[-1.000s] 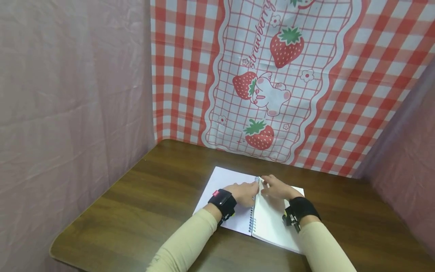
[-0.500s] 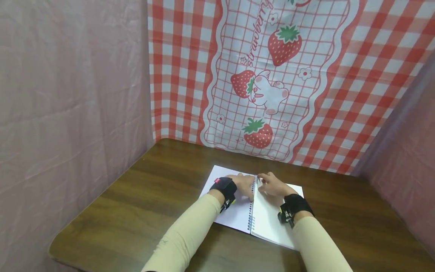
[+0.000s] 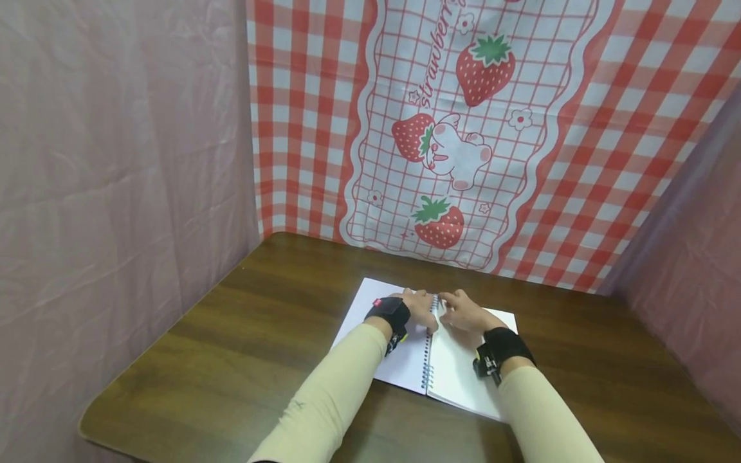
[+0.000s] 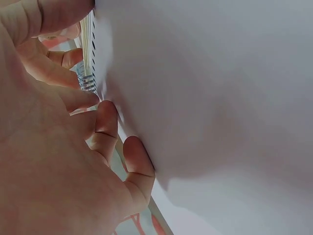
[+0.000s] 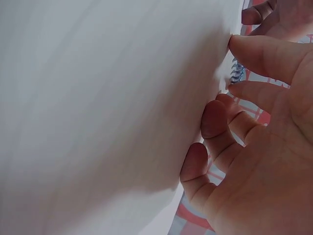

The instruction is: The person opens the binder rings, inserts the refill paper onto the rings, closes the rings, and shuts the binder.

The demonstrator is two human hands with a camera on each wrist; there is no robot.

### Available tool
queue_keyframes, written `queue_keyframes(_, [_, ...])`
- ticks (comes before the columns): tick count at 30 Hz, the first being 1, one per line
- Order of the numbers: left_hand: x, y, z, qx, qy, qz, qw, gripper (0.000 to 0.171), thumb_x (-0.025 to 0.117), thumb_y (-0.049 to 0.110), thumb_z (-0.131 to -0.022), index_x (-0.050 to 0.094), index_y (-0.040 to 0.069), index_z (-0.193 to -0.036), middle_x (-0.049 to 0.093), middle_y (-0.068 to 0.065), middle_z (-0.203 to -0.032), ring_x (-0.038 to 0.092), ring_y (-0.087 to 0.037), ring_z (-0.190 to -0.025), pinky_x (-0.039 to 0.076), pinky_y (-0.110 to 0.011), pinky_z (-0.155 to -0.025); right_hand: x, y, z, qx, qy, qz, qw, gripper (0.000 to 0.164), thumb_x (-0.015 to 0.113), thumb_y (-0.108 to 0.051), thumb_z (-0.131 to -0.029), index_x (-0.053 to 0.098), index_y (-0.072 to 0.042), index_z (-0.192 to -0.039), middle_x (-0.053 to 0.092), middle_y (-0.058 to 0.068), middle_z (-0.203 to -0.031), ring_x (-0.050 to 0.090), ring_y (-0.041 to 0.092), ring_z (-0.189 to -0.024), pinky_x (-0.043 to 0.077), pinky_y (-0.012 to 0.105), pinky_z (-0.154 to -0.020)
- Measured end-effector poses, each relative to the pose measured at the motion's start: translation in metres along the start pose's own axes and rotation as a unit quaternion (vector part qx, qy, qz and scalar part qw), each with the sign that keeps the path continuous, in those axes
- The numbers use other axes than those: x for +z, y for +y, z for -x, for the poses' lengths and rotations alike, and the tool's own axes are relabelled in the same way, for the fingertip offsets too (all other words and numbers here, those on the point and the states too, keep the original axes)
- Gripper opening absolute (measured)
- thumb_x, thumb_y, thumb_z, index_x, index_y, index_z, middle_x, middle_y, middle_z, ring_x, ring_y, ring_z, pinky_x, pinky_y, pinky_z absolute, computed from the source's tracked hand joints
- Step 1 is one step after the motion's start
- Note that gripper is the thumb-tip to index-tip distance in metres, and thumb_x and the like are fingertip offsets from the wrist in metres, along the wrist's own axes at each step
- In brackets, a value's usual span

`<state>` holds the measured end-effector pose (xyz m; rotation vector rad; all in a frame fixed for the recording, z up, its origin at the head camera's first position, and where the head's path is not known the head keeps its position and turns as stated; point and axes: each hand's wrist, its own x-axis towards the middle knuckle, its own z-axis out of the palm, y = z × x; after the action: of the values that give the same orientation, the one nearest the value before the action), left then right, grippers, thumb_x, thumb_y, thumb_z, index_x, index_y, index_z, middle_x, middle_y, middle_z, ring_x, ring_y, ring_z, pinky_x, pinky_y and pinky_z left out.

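Observation:
An open spiral notebook (image 3: 463, 379) lies on the table, blank white pages on both sides of its wire coil (image 3: 427, 376). My left hand (image 3: 418, 308) rests on the left page beside the coil. Its thumb and fingers are spread apart, and bent fingertips touch the paper in the left wrist view. Across the binding, my right hand (image 3: 467, 315) holds the right page near its top inner corner. In the right wrist view, thumb and index finger stand at the page edge by the coil (image 5: 237, 72), and the paper puckers there. The other fingers (image 5: 215, 120) curl against the page.
The brown wooden table (image 3: 231, 360) spreads around the notebook. Behind it hangs a red-and-white checked cloth (image 3: 312, 128) with strawberry prints. Pink fabric (image 3: 127, 193) borders the left side, and more fabric hangs at the right.
My left hand has turned, its thumb now spread from the fingers along the coil. The right hand has shifted slightly left and up toward the top of the binding. The notebook stays open.

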<state>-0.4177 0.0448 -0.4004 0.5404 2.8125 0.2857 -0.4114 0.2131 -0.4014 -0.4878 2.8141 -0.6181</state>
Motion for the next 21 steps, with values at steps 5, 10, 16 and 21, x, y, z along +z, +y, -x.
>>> queue_keyframes(5, [0.0004,0.0006,0.0017,0.002,0.004,-0.004,1.0,0.089,0.072,0.044,-0.076,0.04,0.021,-0.156,0.041,0.001,-0.161,0.045,-0.026,-0.136,0.046,-0.047,-0.109,0.0012,0.0003,0.001,0.015,-0.004,-0.006,1.0,0.067,0.063,-0.016,-0.093,0.038,-0.001,-0.153,0.043,0.023,-0.127,0.048,0.039,-0.114,0.042,0.058,-0.1])
queue_keyframes(10, [0.0002,0.0008,0.0019,-0.005,0.004,-0.002,1.0,0.09,0.072,0.044,-0.076,0.039,0.022,-0.157,0.04,0.001,-0.162,0.045,-0.025,-0.136,0.045,-0.046,-0.109,0.0008,0.0002,-0.0003,0.017,-0.007,-0.011,1.0,0.067,0.063,-0.016,-0.093,0.038,-0.003,-0.154,0.042,0.023,-0.129,0.047,0.039,-0.117,0.042,0.06,-0.102])
queue_keyframes(16, [0.0031,-0.0008,-0.0042,-0.003,0.008,-0.002,1.0,0.09,0.073,0.042,-0.074,0.041,0.021,-0.155,0.042,0.0,-0.16,0.046,-0.025,-0.132,0.047,-0.047,-0.106,0.0007,-0.0001,0.0001,0.019,-0.012,-0.012,1.0,0.068,0.062,-0.017,-0.094,0.036,-0.003,-0.155,0.04,0.023,-0.129,0.045,0.039,-0.118,0.041,0.06,-0.103])
queue_keyframes(21, [0.0032,-0.0001,-0.0039,-0.006,0.012,0.011,0.9999,0.089,0.074,0.04,-0.073,0.043,0.021,-0.154,0.043,0.001,-0.159,0.046,-0.026,-0.131,0.047,-0.047,-0.106,-0.0004,-0.0017,0.0009,0.015,-0.013,-0.011,1.0,0.071,0.062,-0.018,-0.094,0.034,-0.001,-0.156,0.039,0.023,-0.129,0.045,0.04,-0.119,0.04,0.062,-0.105])
